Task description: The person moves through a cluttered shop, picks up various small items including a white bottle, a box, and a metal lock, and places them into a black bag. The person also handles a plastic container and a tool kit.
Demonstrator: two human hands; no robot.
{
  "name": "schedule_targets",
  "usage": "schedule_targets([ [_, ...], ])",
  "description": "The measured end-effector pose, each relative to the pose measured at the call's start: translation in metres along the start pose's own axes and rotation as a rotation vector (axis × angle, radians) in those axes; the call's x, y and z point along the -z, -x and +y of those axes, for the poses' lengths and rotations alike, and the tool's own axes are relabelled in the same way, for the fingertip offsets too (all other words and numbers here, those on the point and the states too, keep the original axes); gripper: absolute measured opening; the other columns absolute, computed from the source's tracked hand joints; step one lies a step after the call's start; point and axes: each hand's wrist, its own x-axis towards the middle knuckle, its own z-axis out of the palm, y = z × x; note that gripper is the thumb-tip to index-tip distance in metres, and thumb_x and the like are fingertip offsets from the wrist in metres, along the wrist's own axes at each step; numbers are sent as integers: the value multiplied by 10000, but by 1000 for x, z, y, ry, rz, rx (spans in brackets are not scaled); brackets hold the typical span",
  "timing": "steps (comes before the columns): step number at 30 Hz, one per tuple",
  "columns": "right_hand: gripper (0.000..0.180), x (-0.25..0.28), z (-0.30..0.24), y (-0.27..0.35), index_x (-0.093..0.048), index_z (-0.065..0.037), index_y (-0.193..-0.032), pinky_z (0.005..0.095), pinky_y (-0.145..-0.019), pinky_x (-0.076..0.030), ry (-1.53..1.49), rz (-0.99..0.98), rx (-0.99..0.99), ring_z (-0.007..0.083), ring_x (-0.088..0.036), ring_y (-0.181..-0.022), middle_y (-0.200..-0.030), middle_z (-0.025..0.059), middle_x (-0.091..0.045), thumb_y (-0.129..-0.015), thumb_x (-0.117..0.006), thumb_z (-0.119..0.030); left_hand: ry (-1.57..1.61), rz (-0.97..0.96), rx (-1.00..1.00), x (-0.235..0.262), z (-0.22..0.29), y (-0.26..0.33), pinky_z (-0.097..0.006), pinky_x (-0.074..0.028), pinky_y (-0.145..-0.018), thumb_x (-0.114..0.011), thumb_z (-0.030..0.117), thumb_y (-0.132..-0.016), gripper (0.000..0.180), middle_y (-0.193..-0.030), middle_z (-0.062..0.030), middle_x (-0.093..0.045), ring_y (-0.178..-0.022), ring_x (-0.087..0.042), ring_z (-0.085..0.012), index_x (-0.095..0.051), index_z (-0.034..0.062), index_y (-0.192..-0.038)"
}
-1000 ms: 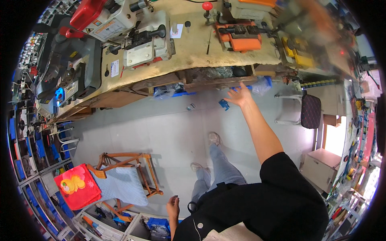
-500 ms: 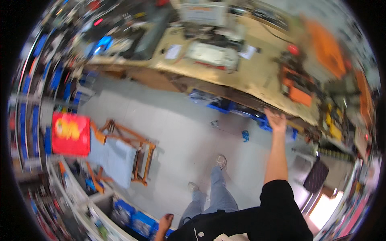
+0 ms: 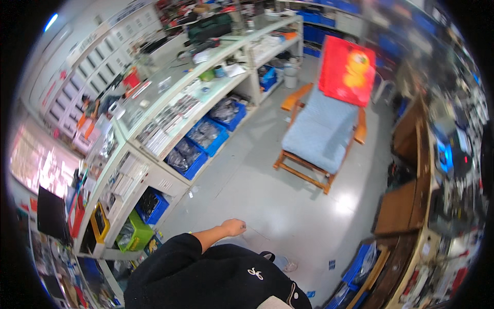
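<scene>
- Left hand [image 3: 234,227]: lower centre of the frame, loosely curled at the end of a bare forearm and swung out over the grey floor [image 3: 267,201]. It seems to grip nothing, though a thin pale line by the knuckles is too faint to identify.
- Right hand: out of view; its state cannot be told.
- Nearest storage: white shelving [image 3: 170,129] at left, with blue bins [image 3: 203,136] of bagged parts kept low for reach.
- Upper right: wooden lounge chair [image 3: 321,134] with a grey cushion, a red pillow [image 3: 347,69] propped at its head.
- Right edge: cluttered wooden workbench [image 3: 411,206], blurred.
</scene>
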Motion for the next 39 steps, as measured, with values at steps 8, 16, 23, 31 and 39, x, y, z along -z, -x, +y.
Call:
schedule_targets([
  [8, 341, -62, -340, -140, -574, -68, -1006, 351, -589, -498, -81, -3, -198, 195, -630, -671, -761, 83, -647, -850, -594, -371, 295, 234, 512, -55, -287, 68, -450, -484, -772, -510, 260, -767, 263, -932, -172, -637, -890, -602, -361, -661, 70, -868],
  [16, 165, -155, -500, -214, -616, -45, -932, 291, -498, -478, 210, -35, -255, 179, -647, -621, -726, 85, -658, -863, -524, -164, 1143, 648, 1043, -138, -403, 171, -366, -523, -548, -553, 149, -748, 187, -646, -153, -639, -539, -636, -244, -645, -7, -795],
  [23, 168, -192, -509, -345, -659, -83, -867, 308, -538, -501, 1155, -606, 94, 170, -664, -679, -740, 57, -677, -829, -535, -190, 654, -42, 817, -94, -367, 37, -388, -515, -744, -555, 288, -776, 311, -815, -143, -671, -775, -653, -304, -661, 17, -885],
  [31, 189, -301, -841, -556, -625, -24, -885, 349, -631, -470, 685, -287, 577, 271, -605, -657, -688, 131, -616, -837, -541, -186, 831, 632, 493, 271, -347, -157, -438, -469, -739, -518, 301, -863, 287, -902, -190, -632, -861, -595, -378, -640, 62, -964],
  [39, 478, -516, -1176, -607, -509, -53, -1217, 358, -941, -385, 524, -455, 1048, 278, -491, -1124, -1207, 151, -523, -780, -662, -167, 717, 1356, 345, 534, -350, -189, -314, -443, -758, -591, 53, -817, 148, -924, -135, -596, -853, -575, -276, -618, 23, -959],
])
